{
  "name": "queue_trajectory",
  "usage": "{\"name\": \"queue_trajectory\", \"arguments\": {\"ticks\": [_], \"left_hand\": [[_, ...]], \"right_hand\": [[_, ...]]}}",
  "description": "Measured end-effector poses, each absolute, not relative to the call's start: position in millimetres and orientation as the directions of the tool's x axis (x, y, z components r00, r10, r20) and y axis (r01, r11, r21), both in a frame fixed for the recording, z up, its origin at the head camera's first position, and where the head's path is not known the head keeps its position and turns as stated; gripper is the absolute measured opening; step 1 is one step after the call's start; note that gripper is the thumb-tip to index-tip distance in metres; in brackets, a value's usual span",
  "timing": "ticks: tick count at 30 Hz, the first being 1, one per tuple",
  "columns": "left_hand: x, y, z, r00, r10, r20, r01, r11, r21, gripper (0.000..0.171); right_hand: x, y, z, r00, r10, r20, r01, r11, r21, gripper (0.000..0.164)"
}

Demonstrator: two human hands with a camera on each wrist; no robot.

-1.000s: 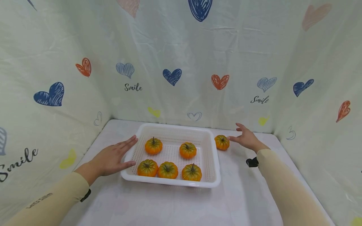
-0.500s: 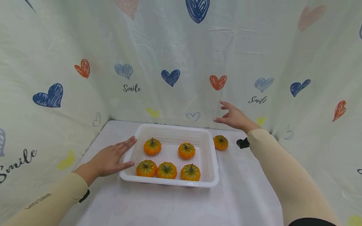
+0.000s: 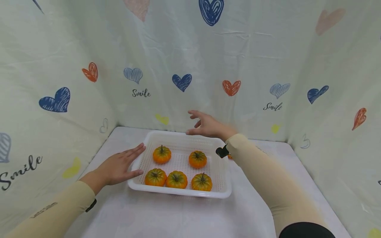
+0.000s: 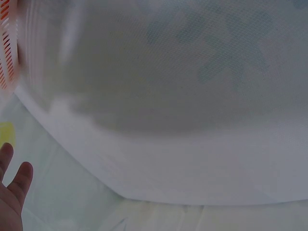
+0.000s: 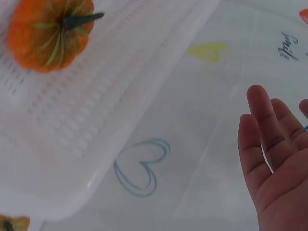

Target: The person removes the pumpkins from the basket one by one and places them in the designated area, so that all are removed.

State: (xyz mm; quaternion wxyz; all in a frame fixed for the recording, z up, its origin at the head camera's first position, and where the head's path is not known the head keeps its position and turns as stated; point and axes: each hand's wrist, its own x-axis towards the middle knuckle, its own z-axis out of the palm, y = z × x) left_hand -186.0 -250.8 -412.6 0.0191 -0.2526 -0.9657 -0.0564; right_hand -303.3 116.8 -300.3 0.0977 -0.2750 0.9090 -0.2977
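Observation:
A white plastic basket (image 3: 180, 192) with perforated walls stands on the table. Inside it lie several small orange pumpkins: a back left pumpkin (image 3: 162, 154), a back right pumpkin (image 3: 197, 159) and a front row with a middle pumpkin (image 3: 176, 179). My left hand (image 3: 119, 165) lies flat at the basket's left rim, fingers straight. Above the back rim hovers my right hand (image 3: 209, 125), holding nothing, its fingers loosely extended. Another pumpkin (image 3: 230, 156), right of the basket, is mostly hidden by my right wrist. In the right wrist view, relaxed fingers (image 5: 262, 115) show beside the basket.
A white cloth covers the table (image 3: 178, 218). Behind and at both sides hangs a pale curtain (image 3: 262, 49) printed with hearts and words. The right forearm sleeve (image 3: 265, 175) crosses over the table's right part.
My right hand has left the pumpkin outside the basket, risen and swung left over the basket's back rim. The left hand and the pumpkins in the basket have stayed in place.

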Motion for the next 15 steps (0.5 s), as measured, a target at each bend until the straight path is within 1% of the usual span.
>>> {"name": "queue_trajectory", "arguments": {"ticks": [4, 10, 15], "left_hand": [[-187, -251, -414, -0.873, 0.483, 0.065, 0.487, 0.868, 0.098, 0.089], [-187, -250, -413, -0.873, 0.485, 0.059, 0.488, 0.866, 0.107, 0.089], [-186, -250, -412, -0.873, 0.484, 0.058, 0.487, 0.865, 0.121, 0.088]], "right_hand": [[-298, 92, -313, -0.799, -0.6, -0.033, -0.462, 0.649, -0.604, 0.088], [-295, 66, -334, -0.761, -0.641, -0.098, -0.462, 0.643, -0.611, 0.086], [-297, 50, -352, -0.754, -0.647, -0.112, -0.454, 0.637, -0.623, 0.082]]}}
